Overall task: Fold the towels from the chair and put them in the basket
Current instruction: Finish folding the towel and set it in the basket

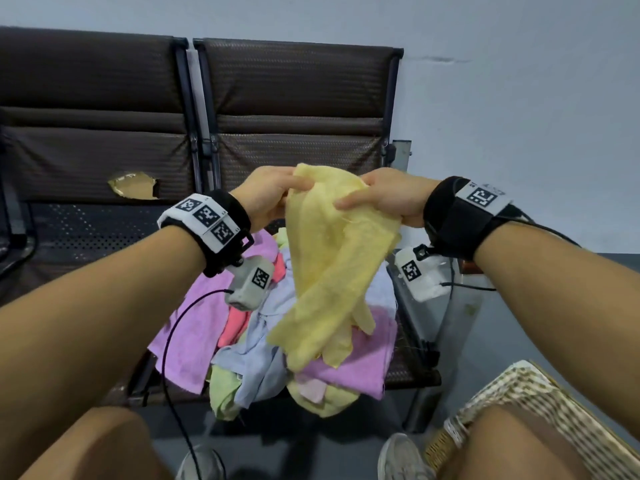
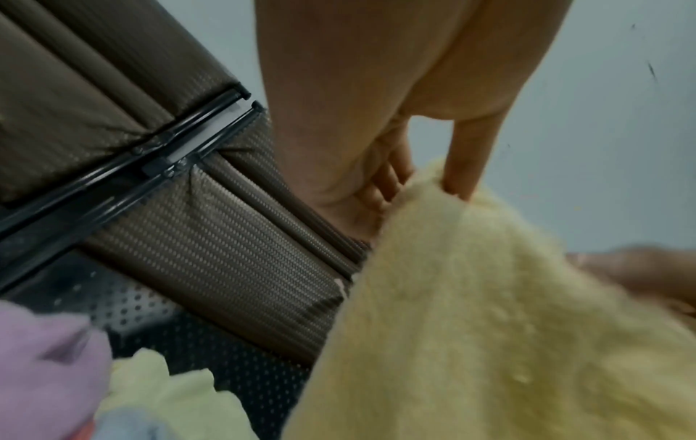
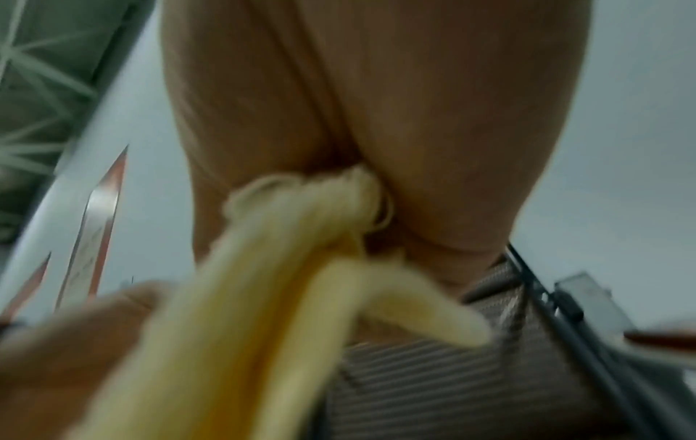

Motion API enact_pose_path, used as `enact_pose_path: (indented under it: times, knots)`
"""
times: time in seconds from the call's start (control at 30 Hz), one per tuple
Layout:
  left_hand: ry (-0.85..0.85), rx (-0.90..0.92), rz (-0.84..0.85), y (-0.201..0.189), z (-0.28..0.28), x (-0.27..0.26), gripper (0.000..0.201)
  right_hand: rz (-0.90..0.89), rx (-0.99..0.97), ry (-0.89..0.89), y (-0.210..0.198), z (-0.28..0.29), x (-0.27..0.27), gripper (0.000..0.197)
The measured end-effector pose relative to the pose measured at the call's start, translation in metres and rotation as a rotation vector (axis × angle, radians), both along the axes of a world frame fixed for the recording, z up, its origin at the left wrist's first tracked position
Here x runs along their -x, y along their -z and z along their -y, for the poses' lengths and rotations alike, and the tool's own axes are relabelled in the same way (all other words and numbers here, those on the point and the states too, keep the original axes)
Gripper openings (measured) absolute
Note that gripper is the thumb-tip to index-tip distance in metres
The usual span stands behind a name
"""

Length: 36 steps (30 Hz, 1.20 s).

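Observation:
A yellow towel (image 1: 329, 258) hangs crumpled in the air above the chair seat, held at its top by both hands. My left hand (image 1: 273, 195) pinches its upper left edge; in the left wrist view the thumb and fingers of the left hand (image 2: 425, 181) close on the yellow towel (image 2: 489, 342). My right hand (image 1: 377, 197) grips the upper right part, and in the right wrist view the yellow towel (image 3: 263, 268) bunches out of the right hand (image 3: 350, 184). A pile of towels (image 1: 277, 341), purple, blue, pink and green, lies on the chair (image 1: 298, 98) below. A woven basket (image 1: 540, 403) stands at lower right.
A second brown chair (image 1: 86, 109) with a torn patch stands to the left. The grey wall is behind. A metal chair leg (image 1: 446, 320) rises between the seat and the basket. My knees and shoes fill the bottom edge, with a black cable hanging from the left wrist.

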<state>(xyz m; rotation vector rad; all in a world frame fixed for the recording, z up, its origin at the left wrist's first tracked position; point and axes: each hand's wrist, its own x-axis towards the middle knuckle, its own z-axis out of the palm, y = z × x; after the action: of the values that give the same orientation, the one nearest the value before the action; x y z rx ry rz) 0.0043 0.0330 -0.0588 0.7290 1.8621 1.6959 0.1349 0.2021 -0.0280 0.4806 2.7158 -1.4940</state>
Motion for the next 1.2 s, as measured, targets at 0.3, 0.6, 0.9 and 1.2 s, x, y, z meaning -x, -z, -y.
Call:
enact_pose_path:
  times: [0.3, 0.6, 0.9, 1.2]
  knots:
    - [-0.371, -0.093, -0.428, -0.027, -0.041, 0.047, 0.012, -0.408, -0.304, 0.369, -0.008, -0.038, 0.04, 0.027]
    - [-0.244, -0.183, -0.295, -0.007, -0.025, 0.053, 0.006, -0.474, -0.301, 0.266, 0.018, -0.041, 0.045, 0.026]
    - [0.238, 0.433, 0.053, 0.126, 0.043, 0.002, 0.008, 0.269, 0.033, -0.095, 0.156, -0.016, -0.008, 0.023]
    - [0.338, 0.685, 0.097, 0.15, 0.042, -0.002, 0.015, 0.472, 0.181, -0.13, 0.192, -0.025, -0.007, 0.01]
